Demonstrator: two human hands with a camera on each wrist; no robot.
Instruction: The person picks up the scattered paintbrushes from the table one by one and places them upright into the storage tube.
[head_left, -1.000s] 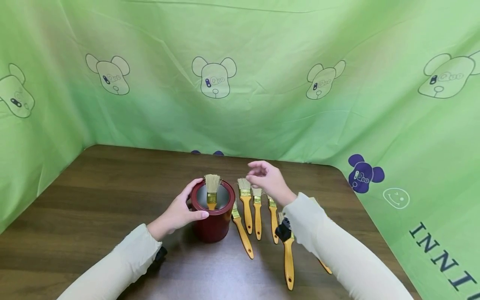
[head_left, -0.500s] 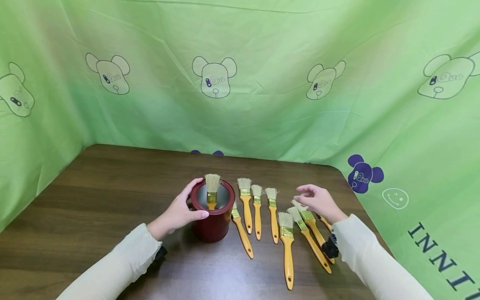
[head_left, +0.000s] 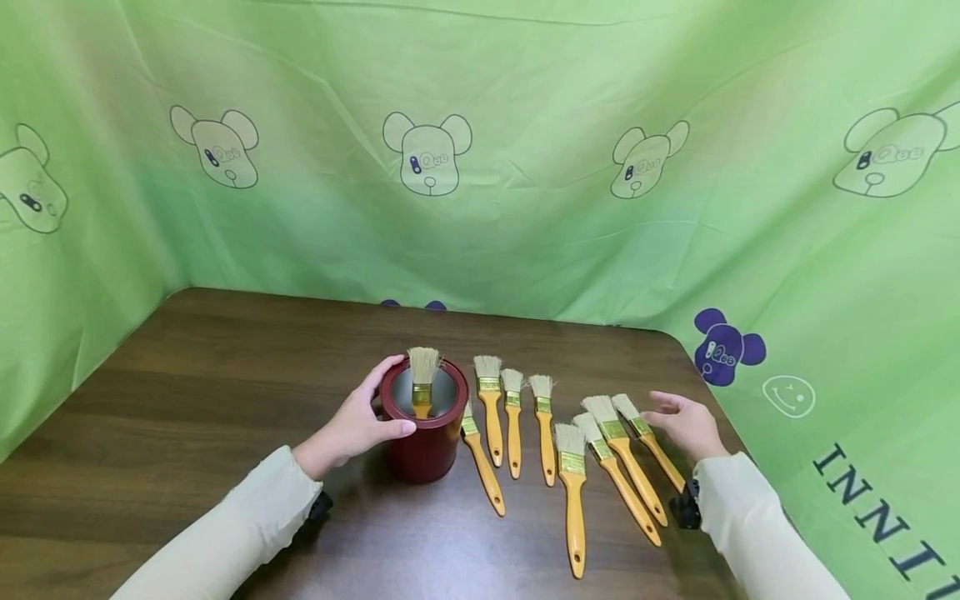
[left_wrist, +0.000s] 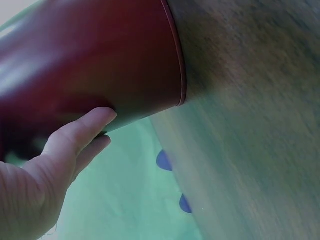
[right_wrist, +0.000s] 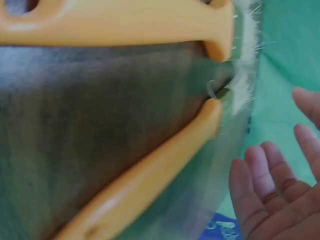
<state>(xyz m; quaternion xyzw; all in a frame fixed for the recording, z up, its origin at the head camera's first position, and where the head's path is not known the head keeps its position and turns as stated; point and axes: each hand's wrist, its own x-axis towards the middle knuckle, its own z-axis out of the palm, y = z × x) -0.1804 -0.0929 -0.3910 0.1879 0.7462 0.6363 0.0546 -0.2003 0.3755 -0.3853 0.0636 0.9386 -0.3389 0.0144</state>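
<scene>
A dark red paint can [head_left: 423, 457] with a silver inside stands on the table. One paintbrush [head_left: 423, 367] stands in it, bristles up above the rim. My left hand [head_left: 354, 427] holds the can by its upper left side, thumb in front and fingers behind; the left wrist view shows fingers [left_wrist: 82, 131] along its wall. At the far right, my right hand [head_left: 686, 425] is beside the ferrule of the rightmost paintbrush [head_left: 662, 457]. In the right wrist view its fingers [right_wrist: 242, 192] are spread, slightly bent and hold nothing, apart from that brush's orange handle [right_wrist: 150, 172].
Several more paintbrushes lie fanned out right of the can, bristles pointing away, among them a wide one [head_left: 575, 517] nearest the front. Another brush [head_left: 483, 467] lies against the can's right side. A green printed curtain [head_left: 525, 250] borders the brown table [head_left: 225, 375] behind and at the sides.
My right hand has moved right and toward me, from above the middle brushes to the rightmost one. My left hand, the can and the brushes have stayed in place.
</scene>
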